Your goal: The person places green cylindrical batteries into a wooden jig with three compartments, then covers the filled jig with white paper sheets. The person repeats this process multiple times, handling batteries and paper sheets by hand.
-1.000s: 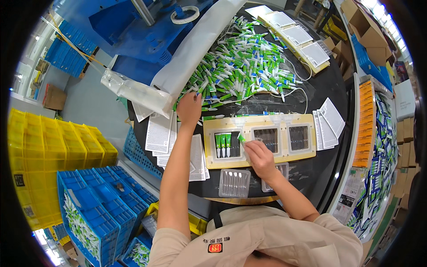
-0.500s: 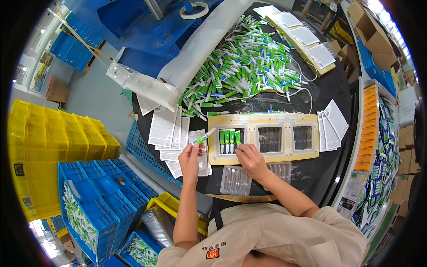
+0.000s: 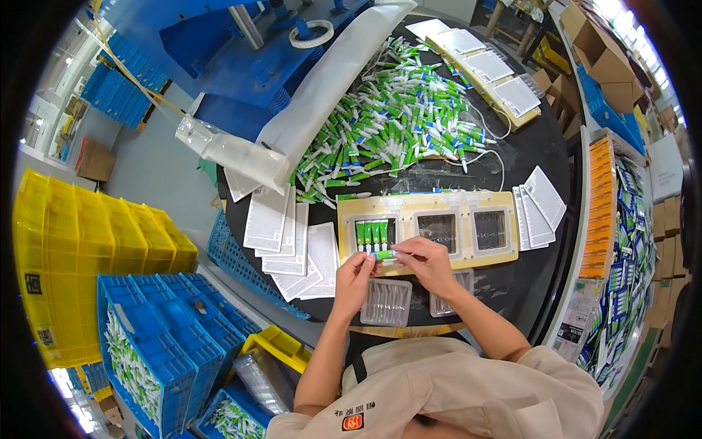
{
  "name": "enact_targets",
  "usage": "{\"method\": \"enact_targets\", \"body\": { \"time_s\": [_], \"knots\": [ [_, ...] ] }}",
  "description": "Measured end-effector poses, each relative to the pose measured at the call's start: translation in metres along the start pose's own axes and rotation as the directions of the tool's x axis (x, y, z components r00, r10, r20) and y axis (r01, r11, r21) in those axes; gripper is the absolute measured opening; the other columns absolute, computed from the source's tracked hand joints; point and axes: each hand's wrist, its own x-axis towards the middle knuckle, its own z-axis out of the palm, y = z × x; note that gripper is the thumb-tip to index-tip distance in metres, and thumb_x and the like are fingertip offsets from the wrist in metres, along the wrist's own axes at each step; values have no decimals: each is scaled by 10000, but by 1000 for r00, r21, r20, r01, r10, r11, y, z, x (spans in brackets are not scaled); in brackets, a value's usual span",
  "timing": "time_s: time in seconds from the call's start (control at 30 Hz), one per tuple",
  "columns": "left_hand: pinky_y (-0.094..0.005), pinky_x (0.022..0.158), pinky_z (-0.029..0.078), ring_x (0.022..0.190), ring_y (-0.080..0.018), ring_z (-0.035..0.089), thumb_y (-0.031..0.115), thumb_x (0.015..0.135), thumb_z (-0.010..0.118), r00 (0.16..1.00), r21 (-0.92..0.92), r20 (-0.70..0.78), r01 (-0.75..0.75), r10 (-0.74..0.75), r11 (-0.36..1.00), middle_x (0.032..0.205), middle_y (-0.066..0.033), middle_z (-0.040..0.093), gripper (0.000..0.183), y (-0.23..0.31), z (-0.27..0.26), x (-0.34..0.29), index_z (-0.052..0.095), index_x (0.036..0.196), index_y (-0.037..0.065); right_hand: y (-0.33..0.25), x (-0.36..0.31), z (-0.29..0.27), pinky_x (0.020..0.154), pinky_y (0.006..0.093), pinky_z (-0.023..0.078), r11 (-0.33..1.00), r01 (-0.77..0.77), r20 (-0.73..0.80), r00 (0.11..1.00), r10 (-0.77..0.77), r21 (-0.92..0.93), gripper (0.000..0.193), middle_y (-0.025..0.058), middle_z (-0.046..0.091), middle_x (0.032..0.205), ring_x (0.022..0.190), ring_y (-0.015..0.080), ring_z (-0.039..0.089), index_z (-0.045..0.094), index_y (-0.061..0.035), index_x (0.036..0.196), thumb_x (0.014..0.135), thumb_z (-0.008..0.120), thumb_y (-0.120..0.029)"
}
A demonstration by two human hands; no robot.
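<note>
since half a second ago, the left hand (image 3: 353, 282) has come rightward from the white cards (image 3: 268, 219) to meet the right hand (image 3: 430, 265), and the green tube (image 3: 382, 255) it carries has swung from a slant to nearly level. its long axis now runs left to right, just above the lower border of the yellow-edged frame (image 3: 512, 227). both hands grasp it, the left by its left end, the right pinching the right end; fingertips cover the ends, so i cannot tell which way the nozzle points. behind it, four filled tubes (image 3: 371, 232) stand side by side in the frame's left window, green ends away from the person and white nozzles toward them, crosswise to the held one. the middle window (image 3: 436, 230) and right window (image 3: 490, 229) show dark slots. the left hand and the tube block part of the left window's lower edge. two clear trays (image 3: 385, 304) lie on the black bench (image 3: 504, 285) nearer the person, the right one partly under the right forearm. beyond the frame, a white cable (image 3: 502, 164) curves beside the big tube pile (image 3: 395, 117). more cards (image 3: 540, 205) fan out to the right.
</note>
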Motion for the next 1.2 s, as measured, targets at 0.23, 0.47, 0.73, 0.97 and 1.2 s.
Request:
{"method": "enact_targets", "body": {
  "time_s": [0.23,0.47,0.73,0.97,1.2],
  "knots": [
    [-566,1214,237,1484,-308,350,333,1005,585,869,863,372,-453,325,224,1578,-72,430,535,-15,-2,15,490,1491,130,24,-1,-14,699,355,566,705,335,-134,844,-520,-625,193,144,681,970,841,287,696,715,23,1041,849,731,36],
    [-569,1224,228,1494,-269,326,425,1006,558,839,866,476,-500,264,29,1604,-27,402,601,-27,-6,19,450,1527,147,34,3,-1,752,357,542,378,556,243,746,-620,-740,296,151,640,1052,847,279,607,684,69,1017,734,670,-21],
    [-573,1233,193,1480,-300,358,307,955,640,841,852,430,-498,328,160,1583,-74,427,694,-28,-4,18,363,1526,27,48,16,10,912,393,506,430,565,297,784,-545,-704,356,180,627,1135,1022,329,596,650,83,1138,839,709,-100],
    [-583,1223,213,1470,-304,375,350,953,638,870,872,401,-458,287,172,1588,-79,419,749,-20,0,17,327,1554,29,45,26,-1,1106,441,433,559,548,305,827,-472,-623,327,160,647,1192,1148,316,601,667,39,1148,877,692,-142],
    [-576,1233,176,1484,-364,346,348,948,644,859,910,206,-344,469,230,1593,-189,383,775,18,-20,84,301,1571,40,17,174,-47,1104,594,360,317,440,175,773,-610,-840,445,161,538,1413,1322,384,482,639,-130,1293,902,699,-334]
  ]
}}
